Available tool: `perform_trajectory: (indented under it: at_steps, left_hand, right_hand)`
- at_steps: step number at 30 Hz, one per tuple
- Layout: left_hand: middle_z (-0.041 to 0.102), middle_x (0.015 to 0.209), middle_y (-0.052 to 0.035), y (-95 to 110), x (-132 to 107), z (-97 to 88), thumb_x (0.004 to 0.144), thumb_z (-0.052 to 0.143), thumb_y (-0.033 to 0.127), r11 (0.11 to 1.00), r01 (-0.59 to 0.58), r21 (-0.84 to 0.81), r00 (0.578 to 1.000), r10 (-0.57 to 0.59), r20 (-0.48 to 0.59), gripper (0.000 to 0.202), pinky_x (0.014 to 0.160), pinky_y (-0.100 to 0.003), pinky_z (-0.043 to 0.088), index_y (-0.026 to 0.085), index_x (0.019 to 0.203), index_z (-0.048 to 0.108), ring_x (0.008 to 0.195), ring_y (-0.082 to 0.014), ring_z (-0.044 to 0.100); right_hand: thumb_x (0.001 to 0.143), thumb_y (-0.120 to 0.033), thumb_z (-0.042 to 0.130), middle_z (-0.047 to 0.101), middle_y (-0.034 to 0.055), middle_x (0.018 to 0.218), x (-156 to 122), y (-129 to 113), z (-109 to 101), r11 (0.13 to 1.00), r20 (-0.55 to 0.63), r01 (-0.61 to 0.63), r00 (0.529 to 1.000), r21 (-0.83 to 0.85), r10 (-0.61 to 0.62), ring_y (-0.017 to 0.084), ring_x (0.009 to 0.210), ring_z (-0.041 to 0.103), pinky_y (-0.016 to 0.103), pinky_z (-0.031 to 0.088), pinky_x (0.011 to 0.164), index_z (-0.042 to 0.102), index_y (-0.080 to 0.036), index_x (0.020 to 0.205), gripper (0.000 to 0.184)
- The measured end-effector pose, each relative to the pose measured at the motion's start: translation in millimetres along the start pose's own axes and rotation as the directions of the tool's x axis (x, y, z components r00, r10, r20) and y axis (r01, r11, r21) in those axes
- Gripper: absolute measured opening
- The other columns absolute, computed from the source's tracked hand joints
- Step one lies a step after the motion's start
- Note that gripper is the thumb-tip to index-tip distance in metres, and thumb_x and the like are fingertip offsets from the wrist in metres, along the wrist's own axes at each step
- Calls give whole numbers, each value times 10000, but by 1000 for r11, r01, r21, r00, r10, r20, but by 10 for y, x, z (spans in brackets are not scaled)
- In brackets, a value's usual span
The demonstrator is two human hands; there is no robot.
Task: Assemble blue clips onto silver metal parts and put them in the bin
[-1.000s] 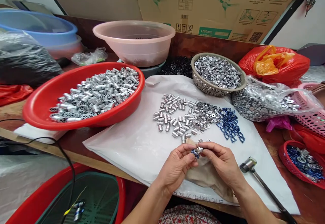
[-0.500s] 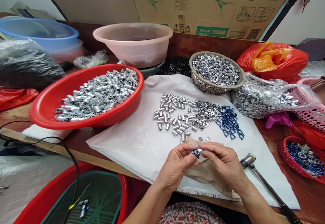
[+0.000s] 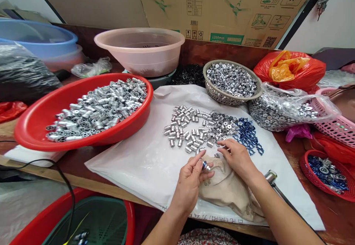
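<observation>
My left hand (image 3: 191, 180) pinches a small silver and blue metal part (image 3: 205, 165) between thumb and fingers, above a beige cloth (image 3: 230, 189). My right hand (image 3: 235, 156) reaches forward to the near edge of the loose silver parts (image 3: 199, 128) spread on a white sheet (image 3: 144, 156); its fingertips curl down onto small washers there, and I cannot make out whether they hold one. Blue rings (image 3: 249, 137) lie just right of that hand.
A red basin (image 3: 36, 126) of silver cylinders stands at left, a pink basin (image 3: 138, 49) behind it, a grey basket (image 3: 222, 95) of parts at back. A clear bag of parts (image 3: 283, 108), a small red basket (image 3: 307, 174) and a hammer (image 3: 273, 178) lie to the right.
The hands have parted: my right hand left the part and moved forward to the pile of silver pieces, while my left hand keeps the part. The camera tilted slightly.
</observation>
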State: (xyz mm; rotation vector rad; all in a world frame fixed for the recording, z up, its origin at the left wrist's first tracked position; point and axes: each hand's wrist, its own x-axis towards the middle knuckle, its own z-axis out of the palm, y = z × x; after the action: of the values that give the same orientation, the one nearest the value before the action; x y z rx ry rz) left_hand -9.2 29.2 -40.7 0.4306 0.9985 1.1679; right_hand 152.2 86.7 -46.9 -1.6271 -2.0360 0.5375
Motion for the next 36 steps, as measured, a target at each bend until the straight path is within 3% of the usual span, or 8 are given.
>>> perform_trajectory:
  at_steps: [4,9,16,19,22,28,32,36]
  left_hand:
    - [597,753,-5,65,58,-3,673,752,257,982,98,-164,995,-98,12,414,544,-194,503,165,1061,639,661,-112,598]
    - [588,702,-2,97,70,-44,592,809,223,960,159,-232,987,-149,61,314,489,-135,421,104,842,661,595,-64,543]
    - [596,667,6,40,74,2,614,791,177,932,250,-262,965,-216,151,274,518,-151,454,114,842,652,571,-69,564]
    - [608,685,3,13,89,46,615,786,152,926,258,-275,961,-216,175,265,553,-155,479,108,843,658,583,-68,576]
    - [606,673,9,-8,110,96,621,780,139,928,242,-282,966,-203,162,252,576,-159,499,109,841,660,590,-70,585]
    - [639,737,-16,-14,96,126,606,787,131,933,220,-284,969,-173,179,245,591,-167,516,100,819,668,596,-69,588]
    - [648,729,-8,-2,35,94,583,807,146,932,233,-278,962,-179,205,259,592,-171,514,105,803,678,589,-72,595]
    - [668,737,-17,9,-9,81,591,802,136,931,231,-282,959,-168,230,253,616,-184,515,109,809,675,607,-80,608]
  right_hand:
    - [738,-205,598,637,53,860,294,162,95,990,-35,-69,997,-124,65,178,686,598,311,462,655,634,-200,804,76]
    - [712,-120,516,627,71,949,263,234,104,992,-49,-63,997,-113,58,199,776,608,324,464,691,587,-188,955,263]
    - [867,-227,409,650,70,1031,-96,96,-102,989,-27,-27,999,145,31,164,799,638,290,540,663,602,-205,1016,244]
    - [905,-249,398,509,77,1274,-210,-14,-127,898,18,43,998,439,-57,149,902,628,261,566,680,633,-246,1055,279]
    - [902,-253,426,551,74,1154,-229,-53,-103,823,2,28,999,567,-35,156,929,621,284,573,740,674,-246,996,265]
    - [821,-226,580,665,57,1000,-314,-147,-107,836,13,10,1000,549,-20,185,946,631,317,537,833,685,-237,992,201]
    - [815,-256,596,699,44,1060,-454,-200,-106,770,21,-103,993,630,116,202,1001,638,332,530,868,693,-253,1014,221]
    - [814,-272,598,704,43,1064,-532,-219,-102,750,55,-132,990,648,127,222,1033,630,378,503,917,697,-256,1032,240]
